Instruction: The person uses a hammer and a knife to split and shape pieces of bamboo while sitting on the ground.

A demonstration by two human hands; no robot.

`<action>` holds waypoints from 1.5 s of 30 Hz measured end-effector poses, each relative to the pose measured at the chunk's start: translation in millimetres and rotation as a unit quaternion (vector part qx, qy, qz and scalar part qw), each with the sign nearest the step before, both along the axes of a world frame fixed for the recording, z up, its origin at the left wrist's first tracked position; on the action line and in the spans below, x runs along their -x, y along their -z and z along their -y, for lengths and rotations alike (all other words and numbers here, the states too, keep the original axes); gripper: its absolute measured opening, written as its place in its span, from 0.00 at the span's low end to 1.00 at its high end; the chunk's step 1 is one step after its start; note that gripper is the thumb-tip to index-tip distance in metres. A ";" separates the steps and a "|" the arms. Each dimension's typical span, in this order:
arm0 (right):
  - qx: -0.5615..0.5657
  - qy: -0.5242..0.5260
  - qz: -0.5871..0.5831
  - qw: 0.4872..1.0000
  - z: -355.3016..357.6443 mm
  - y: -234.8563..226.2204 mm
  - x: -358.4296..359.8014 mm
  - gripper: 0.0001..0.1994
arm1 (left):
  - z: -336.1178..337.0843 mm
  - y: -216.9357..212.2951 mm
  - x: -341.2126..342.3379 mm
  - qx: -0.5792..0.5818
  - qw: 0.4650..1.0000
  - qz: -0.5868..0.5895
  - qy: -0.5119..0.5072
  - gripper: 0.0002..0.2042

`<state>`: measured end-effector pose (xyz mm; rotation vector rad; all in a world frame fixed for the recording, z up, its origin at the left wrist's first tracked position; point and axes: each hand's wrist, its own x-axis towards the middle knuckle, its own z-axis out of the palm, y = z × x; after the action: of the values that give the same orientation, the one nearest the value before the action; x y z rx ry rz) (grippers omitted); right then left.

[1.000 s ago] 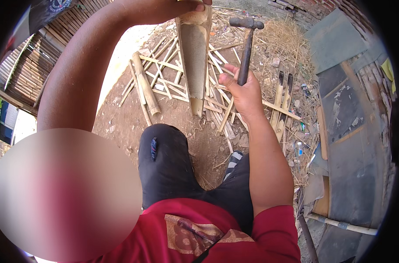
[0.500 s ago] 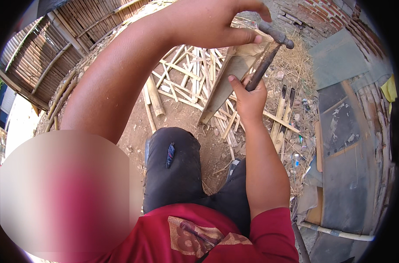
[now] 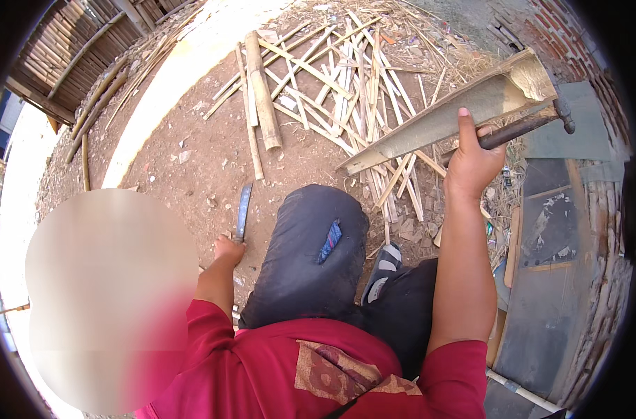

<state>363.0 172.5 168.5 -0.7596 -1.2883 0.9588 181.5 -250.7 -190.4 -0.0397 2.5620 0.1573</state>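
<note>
In my right hand (image 3: 475,166), a hammer (image 3: 517,130) and a wide half-round piece of split bamboo (image 3: 464,112) are gripped together. The thumb presses along the bamboo's hollow side, and the hammer's dark head juts past its broad end at the right. Down by my left knee, my left hand (image 3: 228,248) is closed at the handle end of a long knife (image 3: 243,213). Its bluish blade points away from me over the dirt; the fingers mostly cover the handle.
Many thin bamboo strips (image 3: 346,84) lie criss-crossed on the ground ahead. A thick bamboo length (image 3: 262,91) lies left of them. Grey sheets (image 3: 548,237) line the right side by a brick wall (image 3: 566,42). A bamboo wall (image 3: 67,59) stands at far left.
My left hand has come down from above the bamboo piece to the knife on the left. My right hand has swung outward to the right, tilting the bamboo and hammer flatter.
</note>
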 end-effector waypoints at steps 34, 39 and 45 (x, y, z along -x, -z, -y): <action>-0.038 0.123 0.046 0.991 9.1 -15.0 85.0 0.13 | -126.7 -444.2 -21.4 -0.630 0.746 0.021 0.216 0.23; -0.030 0.111 0.068 0.991 10.6 -14.7 78.7 0.13 | -161.9 -476.4 -27.8 -0.621 0.747 0.028 0.238 0.22; -0.040 0.115 0.052 0.991 13.5 -16.3 74.4 0.12 | -180.6 -500.8 -33.3 -0.596 0.764 0.031 0.243 0.23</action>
<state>288.5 159.0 184.9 -0.8844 -1.2896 0.6861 214.7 -70.1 310.4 1.0477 1.8634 1.4716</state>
